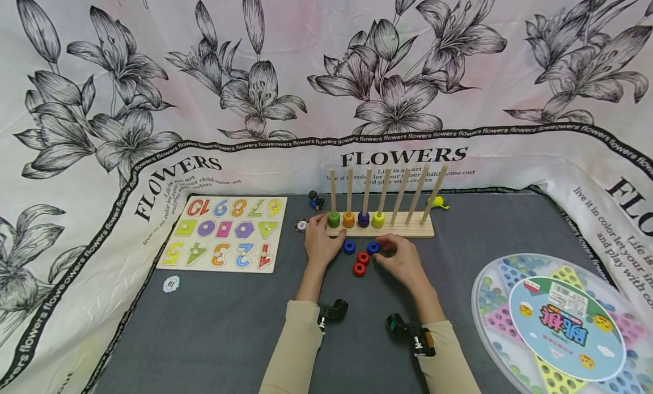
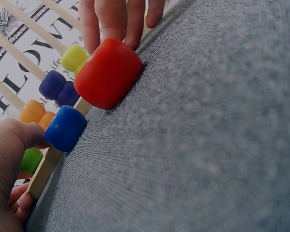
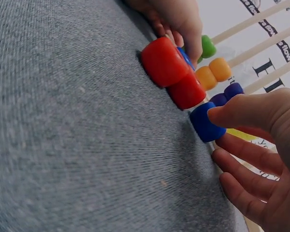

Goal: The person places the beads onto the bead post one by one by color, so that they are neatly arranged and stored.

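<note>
A wooden peg stand point(image 1: 403, 228) holds green point(image 1: 334, 219), orange point(image 1: 348, 219), purple point(image 1: 363, 219) and yellow beads point(image 1: 378, 219) on its left pegs. My left hand point(image 1: 322, 241) grips the stand's left end, its thumb along the front and its fingers round the corner. Between thumb and index finger, my right hand point(image 1: 403, 261) pinches a blue bead point(image 3: 206, 122) on the cloth in front of the stand. Another blue bead point(image 1: 349, 247) lies near the left thumb. Two red beads point(image 1: 359, 269) lie touching each other, close to the right hand's blue one.
Left lies a number-and-shape puzzle board point(image 1: 280, 235), with a pale blue chip point(image 1: 171, 284) below it. A dark chip point(image 1: 301, 225) and small figure point(image 1: 316, 200) are by the stand's left end. A yellow toy point(image 1: 438, 202) sits behind its right end. A round game box point(image 1: 566, 326) stands right.
</note>
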A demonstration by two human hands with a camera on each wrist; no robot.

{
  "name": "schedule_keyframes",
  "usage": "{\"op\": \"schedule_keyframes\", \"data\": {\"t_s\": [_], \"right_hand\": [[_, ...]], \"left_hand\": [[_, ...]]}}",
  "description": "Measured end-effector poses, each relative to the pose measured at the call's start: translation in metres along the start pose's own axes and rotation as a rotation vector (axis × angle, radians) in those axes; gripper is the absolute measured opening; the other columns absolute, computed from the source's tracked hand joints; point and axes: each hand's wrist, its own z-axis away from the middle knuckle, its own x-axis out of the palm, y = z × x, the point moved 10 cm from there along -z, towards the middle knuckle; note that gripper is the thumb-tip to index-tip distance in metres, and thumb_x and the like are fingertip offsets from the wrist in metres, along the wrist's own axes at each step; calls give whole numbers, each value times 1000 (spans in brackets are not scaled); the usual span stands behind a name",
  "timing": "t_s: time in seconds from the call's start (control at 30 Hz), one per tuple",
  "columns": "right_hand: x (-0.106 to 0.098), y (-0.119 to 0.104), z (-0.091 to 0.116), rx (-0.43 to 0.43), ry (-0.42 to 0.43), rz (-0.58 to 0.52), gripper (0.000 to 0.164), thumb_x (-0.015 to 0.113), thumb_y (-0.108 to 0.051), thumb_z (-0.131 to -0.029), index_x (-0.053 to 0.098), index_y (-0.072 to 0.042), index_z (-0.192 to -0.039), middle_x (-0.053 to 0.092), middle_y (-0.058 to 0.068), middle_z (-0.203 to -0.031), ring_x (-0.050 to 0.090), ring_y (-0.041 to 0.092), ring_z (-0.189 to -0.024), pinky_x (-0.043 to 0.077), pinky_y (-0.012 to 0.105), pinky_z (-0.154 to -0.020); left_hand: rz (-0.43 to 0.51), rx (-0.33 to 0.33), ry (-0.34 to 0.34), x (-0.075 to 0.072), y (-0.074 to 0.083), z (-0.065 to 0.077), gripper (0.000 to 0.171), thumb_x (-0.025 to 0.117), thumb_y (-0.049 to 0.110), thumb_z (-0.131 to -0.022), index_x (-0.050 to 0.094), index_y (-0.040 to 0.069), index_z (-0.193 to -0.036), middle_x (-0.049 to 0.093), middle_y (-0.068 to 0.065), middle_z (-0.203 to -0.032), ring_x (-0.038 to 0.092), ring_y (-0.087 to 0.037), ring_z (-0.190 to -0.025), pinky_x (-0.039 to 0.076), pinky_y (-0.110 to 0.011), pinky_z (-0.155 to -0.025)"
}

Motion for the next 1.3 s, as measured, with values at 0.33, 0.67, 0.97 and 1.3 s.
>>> {"op": "schedule_keyframes", "data": {"t_s": [0.33, 0.67, 0.97, 1.3], "right_hand": [[3, 3, -2, 1, 0, -2, 38, 79, -4, -78, 69, -1, -115, 69, 18, -109, 66, 32, -98, 50, 49, -86], [6, 6, -4, 0, 16, -3, 38, 79, -3, -77, 70, -2, -114, 70, 18, -109, 66, 32, -97, 50, 49, -86], [3, 3, -4, -30, 42, -16, 35, 79, -4, -78, 71, -2, -112, 70, 17, -104, 66, 32, -94, 51, 49, -81], [-17, -9, -7, -65, 89, -100, 34, 77, -2, -80, 69, 3, -113, 68, 21, -110, 67, 35, -95, 55, 49, -79]], "left_hand": [[-12, -1, -2, 2, -1, -1, 57, 75, 30, -83, 62, 6, -133, 55, -13, -128, 52, -30, -114, 48, -48, -90], [-14, 7, -5, 0, 3, 0, 57, 75, 30, -83, 62, 4, -133, 55, -13, -128, 52, -31, -115, 48, -49, -91], [-18, 0, -5, 0, 2, 0, 58, 74, 30, -83, 62, 5, -133, 55, -13, -128, 52, -30, -115, 48, -49, -91], [-8, -7, -9, -2, 3, 0, 58, 74, 30, -84, 61, 4, -134, 54, -14, -128, 52, -31, -115, 48, -49, -91]]}}
